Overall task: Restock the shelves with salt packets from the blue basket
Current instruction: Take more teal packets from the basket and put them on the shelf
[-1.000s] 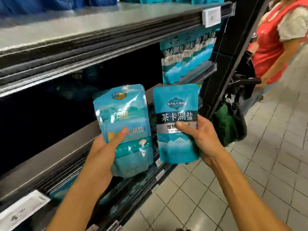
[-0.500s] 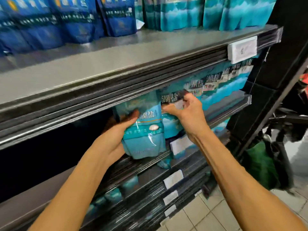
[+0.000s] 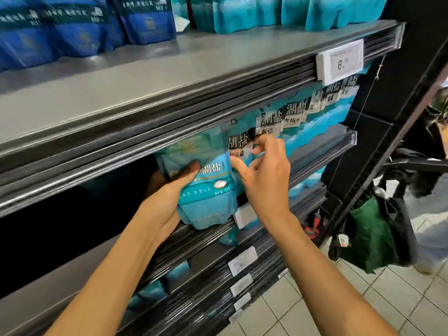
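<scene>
Grey shelf (image 3: 242,229) front edge: left hand (image 3: 167,202) grips upright salt packet (image 3: 206,190); right hand (image 3: 264,175), fingers half-curled, pinches nothing visible beside it.

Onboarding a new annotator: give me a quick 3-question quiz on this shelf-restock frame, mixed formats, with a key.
1. True or false: the left hand grips a teal salt packet at the front edge of the middle shelf.
2. Multiple choice: the right hand is
A. resting on the white price tag
B. at the left end of the row of teal salt packets, fingers curled
C. hanging by the green bag
3. Fill in: the packets at the left of the top shelf are dark ____.

Key: 1 true; 2 B; 3 blue.
</scene>
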Motion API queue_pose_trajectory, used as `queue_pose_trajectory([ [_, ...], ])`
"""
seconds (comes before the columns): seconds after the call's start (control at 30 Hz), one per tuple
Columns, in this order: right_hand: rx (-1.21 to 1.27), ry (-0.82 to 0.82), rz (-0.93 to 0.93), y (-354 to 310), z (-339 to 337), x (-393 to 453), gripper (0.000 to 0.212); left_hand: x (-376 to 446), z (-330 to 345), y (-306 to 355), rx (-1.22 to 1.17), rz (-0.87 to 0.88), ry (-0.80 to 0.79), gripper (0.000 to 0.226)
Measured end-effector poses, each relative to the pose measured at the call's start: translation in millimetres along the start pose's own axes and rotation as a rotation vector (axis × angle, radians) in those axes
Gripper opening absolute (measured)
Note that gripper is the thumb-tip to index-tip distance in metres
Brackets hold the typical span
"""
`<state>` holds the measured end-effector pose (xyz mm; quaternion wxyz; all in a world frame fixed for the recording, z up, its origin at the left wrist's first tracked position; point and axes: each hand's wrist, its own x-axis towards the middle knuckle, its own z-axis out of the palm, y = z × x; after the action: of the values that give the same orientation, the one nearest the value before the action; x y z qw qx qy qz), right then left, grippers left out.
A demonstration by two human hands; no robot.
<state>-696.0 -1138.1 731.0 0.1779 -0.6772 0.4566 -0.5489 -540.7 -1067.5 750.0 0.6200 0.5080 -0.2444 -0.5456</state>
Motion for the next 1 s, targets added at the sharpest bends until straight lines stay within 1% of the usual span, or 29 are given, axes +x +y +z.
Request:
queue_pose_trajectory([
  [0.13, 0.013, 0.002, -0.017, 10.2, 0.4, 7.7, 0.043, 5.8, 5.5, -1.9, -0.007, 0.021, -0.025, 0.063],
  [0.3, 0.114, -0.019, 0.029, 23.8, -1.1, 8.4, 0.05, 9.6, 11.5, -1.0, -0.006, 0.012, -0.043, 0.072],
  [0.47, 0.12, -0.024, 0.005, 27.2, -5.3, 8.5, 0.05, 8.8, 14.2, -1.2, 0.002, -0.03, -0.059, 0.077],
  [0.53, 0.114, -0.022, 0.0, 27.8, -5.8, 8.9, 0.047, 8.6, 14.2, -2.6, 0.0, -0.047, -0.078, 0.069],
  [0.63, 0.111, -0.023, 0.011, 30.4, -5.3, 8.7, 0.045, 7.8, 13.9, -3.7, -0.019, -0.064, -0.12, 0.047],
  [0.67, 0.113, -0.025, 0.022, 30.8, -5.0, 7.4, 0.045, 7.2, 12.8, -3.5, -0.025, -0.053, -0.109, 0.045],
  [0.73, 0.127, -0.015, 0.033, 30.8, -5.4, 2.4, 0.044, 4.4, 8.7, -3.0, -0.026, -0.036, -0.08, 0.052],
  [0.8, 0.145, 0.02, 0.009, 25.9, -7.0, -6.5, 0.036, -0.7, 1.5, -1.9, -0.023, -0.042, -0.056, 0.059],
  [0.87, 0.19, 0.025, -0.027, 16.3, -8.0, -18.3, 0.025, -6.0, -10.6, -0.4, -0.017, -0.03, -0.024, 0.051],
  [0.93, 0.27, -0.029, -0.048, 3.8, -4.7, -31.4, 0.021, -12.0, -25.9, 2.2, -0.008, -0.011, 0.002, 0.039],
  [1.0, 0.379, -0.135, -0.035, -13.5, 3.1, -44.2, 0.022, -19.9, -41.8, 6.1, -0.004, -0.005, 0.04, 0.033],
])
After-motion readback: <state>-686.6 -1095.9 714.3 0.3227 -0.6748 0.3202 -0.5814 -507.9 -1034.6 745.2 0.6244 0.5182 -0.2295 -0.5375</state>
